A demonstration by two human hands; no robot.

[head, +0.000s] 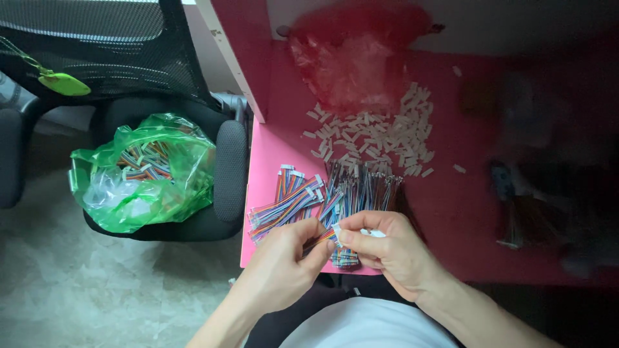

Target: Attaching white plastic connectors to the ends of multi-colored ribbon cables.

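Both hands met over the near edge of the pink table (451,212), pinching one rainbow ribbon cable (320,240) between them. Left hand (284,261) had thumb and fingers pressed together on the wire end, which ran down-left into the fist. Right hand (387,248) pinched the small white connector (336,232) at the cable's other end — fingertips closed on it, thumb on top. The grip sat just above the table edge, over the person's lap. Directly beyond the grip: a loose pile of rainbow cables (358,190) lying roughly straight away from the hands, bare ends pointing outward. Just left of that, a second bunch of cables with white connectors (287,203), fanned diagonally, touching the first pile. Further out past both piles — a scatter of small white connector housings (380,132), and beyond those a red plastic bag (351,61) against the back wall. Well left of the grip, off the table, a black office chair (229,167) carried a green plastic bag (145,171) with more rainbow cables inside. Right side of the table was dark and blurred; couldn't tell what lay there.
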